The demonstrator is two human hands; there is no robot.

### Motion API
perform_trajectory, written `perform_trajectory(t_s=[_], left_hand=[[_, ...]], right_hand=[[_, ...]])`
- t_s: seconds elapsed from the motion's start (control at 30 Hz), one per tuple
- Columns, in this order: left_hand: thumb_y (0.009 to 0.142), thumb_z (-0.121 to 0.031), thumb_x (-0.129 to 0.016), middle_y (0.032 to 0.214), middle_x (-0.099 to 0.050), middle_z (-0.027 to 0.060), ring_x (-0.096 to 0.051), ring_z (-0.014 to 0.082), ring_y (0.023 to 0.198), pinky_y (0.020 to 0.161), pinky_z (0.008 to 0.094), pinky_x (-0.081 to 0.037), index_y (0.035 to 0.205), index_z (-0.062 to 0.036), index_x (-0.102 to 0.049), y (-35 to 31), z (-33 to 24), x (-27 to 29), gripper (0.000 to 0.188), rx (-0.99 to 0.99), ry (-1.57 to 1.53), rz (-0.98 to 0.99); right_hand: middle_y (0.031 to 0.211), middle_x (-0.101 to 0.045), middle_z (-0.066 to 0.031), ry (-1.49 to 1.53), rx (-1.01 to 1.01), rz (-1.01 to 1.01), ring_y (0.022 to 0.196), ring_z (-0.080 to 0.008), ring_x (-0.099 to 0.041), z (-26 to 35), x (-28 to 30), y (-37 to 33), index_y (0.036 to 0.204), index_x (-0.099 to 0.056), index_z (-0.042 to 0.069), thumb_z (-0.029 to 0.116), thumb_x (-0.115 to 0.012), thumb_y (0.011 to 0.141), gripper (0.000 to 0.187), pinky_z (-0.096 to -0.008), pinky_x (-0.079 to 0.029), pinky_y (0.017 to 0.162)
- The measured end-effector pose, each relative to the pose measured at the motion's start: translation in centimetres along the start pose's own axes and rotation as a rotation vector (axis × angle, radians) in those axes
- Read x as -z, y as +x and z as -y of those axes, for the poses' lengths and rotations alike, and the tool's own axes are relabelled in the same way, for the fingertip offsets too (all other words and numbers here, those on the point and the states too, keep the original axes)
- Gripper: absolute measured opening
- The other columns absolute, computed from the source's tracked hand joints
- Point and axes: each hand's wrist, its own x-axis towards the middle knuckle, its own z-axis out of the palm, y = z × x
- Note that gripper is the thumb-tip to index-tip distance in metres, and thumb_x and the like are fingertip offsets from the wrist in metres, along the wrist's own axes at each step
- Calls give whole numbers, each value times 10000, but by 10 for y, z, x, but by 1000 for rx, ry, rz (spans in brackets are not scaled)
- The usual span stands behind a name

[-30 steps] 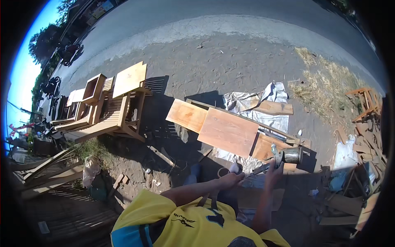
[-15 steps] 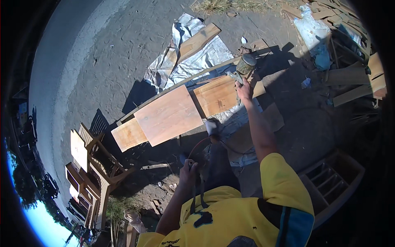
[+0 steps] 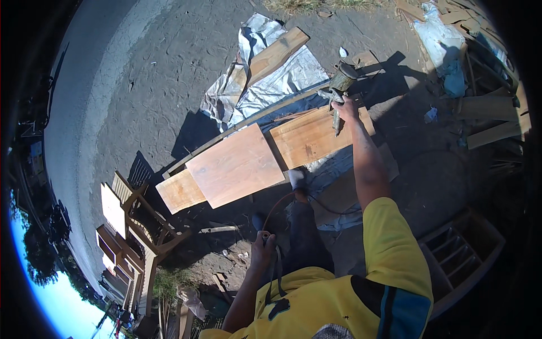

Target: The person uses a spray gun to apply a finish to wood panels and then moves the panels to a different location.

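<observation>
My right hand (image 3: 346,108) is closed around the handle of a spray gun (image 3: 329,95), stained grey, with a round metal cup (image 3: 343,77) at its far end. The gun is over the right end of a brown wooden board (image 3: 302,141). Left of that board lies a larger, paler pinkish panel (image 3: 236,164), overlapping a smaller board (image 3: 179,189). My left hand (image 3: 263,250), low and near my body, is closed on a thin reddish hose (image 3: 276,208). The hose curves past my foot; its link to the gun is not visible. A dark strap hangs beside that hand.
A long wooden strip (image 3: 265,110) runs behind the boards. Beyond it a silver sheet (image 3: 293,73) holds a plank (image 3: 276,55). Stacked wooden furniture (image 3: 141,226) stands at left, a wooden drawer frame (image 3: 460,254) at lower right, scrap wood (image 3: 491,133) at far right.
My right hand and the spray gun have moved right and away from me, along the brown board. The left hand still grips the hose. The whole view has shifted slightly.
</observation>
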Motion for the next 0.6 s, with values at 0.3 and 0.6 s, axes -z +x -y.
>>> perform_trajectory(t_s=[0.3, 0.6], left_hand=[[1021, -257, -543, 802, -618, 165, -653, 329, 741, 674, 417, -491, 1083, -48, -550, -8, 9, 10, 218, -201, 22, -29], [1052, -284, -468, 771, -572, 56, -496, 127, 667, 593, 338, -409, 1122, -52, -594, -41, -4, 41, 273, -487, 106, 56]], right_hand=[[1158, -702, -209, 153, -267, -246, 1126, -399, -647, 33, 25, -91, 1304, -592, 76, 672, -592, 878, 731, -450, -499, 962], [1054, -702, -220, 146, -536, 66, 1060, -415, -654, -134, -23, -488, 1042, -686, 44, 518, -615, 898, 501, -496, -507, 918]])
